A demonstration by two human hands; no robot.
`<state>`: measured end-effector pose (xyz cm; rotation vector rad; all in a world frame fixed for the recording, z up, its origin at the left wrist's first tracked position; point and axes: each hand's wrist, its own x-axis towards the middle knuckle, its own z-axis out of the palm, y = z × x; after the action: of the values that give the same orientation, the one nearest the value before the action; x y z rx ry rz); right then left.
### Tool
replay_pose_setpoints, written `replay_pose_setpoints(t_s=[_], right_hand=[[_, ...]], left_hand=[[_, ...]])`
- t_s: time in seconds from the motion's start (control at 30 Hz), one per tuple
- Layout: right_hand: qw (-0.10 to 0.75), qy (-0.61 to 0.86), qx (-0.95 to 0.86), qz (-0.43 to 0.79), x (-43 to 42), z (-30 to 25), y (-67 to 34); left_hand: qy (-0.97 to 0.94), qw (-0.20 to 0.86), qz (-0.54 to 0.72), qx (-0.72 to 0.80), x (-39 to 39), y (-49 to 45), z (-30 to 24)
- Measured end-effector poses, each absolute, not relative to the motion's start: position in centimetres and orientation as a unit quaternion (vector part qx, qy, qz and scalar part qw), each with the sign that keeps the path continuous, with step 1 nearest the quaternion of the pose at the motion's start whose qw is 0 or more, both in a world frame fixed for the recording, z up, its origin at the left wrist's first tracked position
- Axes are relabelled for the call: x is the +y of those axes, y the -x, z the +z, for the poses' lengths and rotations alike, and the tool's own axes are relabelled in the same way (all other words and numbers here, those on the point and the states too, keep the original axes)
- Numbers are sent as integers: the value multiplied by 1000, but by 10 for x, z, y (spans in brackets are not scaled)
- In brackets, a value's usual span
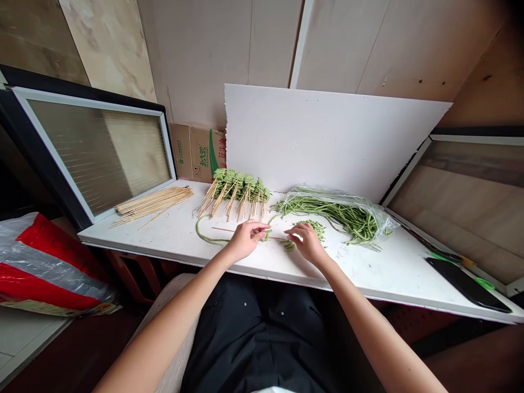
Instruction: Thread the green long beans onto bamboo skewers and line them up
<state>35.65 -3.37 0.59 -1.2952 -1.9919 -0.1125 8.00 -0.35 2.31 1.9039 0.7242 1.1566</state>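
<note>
My left hand (248, 239) is closed at the middle of the table edge, its fingers pinched around a green long bean (210, 238) that curves out to the left. A thin bamboo skewer (223, 229) passes by this hand, with green bean folds (267, 235) on it beside the fingertips. My right hand (307, 240) is closed too, thumb and fingers together at the skewer's right end. Short cut bean pieces (289, 246) lie just under it, and a heap of chopped beans (317, 229) sits behind it, partly hidden by the hand.
Finished bean skewers (241, 185) are piled at the back. Bare bamboo skewers (153, 203) lie at the left. A plastic bag of long beans (347, 215) rests right of centre. A black phone (466, 284) lies near the right edge. A cardboard box (198, 153) and white board (327, 142) stand behind.
</note>
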Motion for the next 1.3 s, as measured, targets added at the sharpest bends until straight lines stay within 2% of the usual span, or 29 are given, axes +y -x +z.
replay_pose_setpoints(t_s=[0.13,0.33,0.47,0.67,1.0,1.13,1.3], right_hand=[[402,427,-808,54,-54,30,-325],[461,355,-813,-11,-71,44,-300],[494,352,-793,-49,-72,51,-304],[446,342,-825,-63,-73,53,-303],[452,326,-826,-85,-77,52,-299],[508,321,-796,-68,-80,50,-292],[594,345,-727,30,-86,48,-278]], left_hand=[[-701,476,451,280,-6,-85,21],[-685,526,421,276,-14,-85,26],[-719,504,382,290,-16,-82,30],[-743,466,394,276,-21,-85,33],[-769,426,395,268,-31,-85,44],[-779,399,410,255,-36,-87,46],[-771,410,442,207,-40,-89,50]])
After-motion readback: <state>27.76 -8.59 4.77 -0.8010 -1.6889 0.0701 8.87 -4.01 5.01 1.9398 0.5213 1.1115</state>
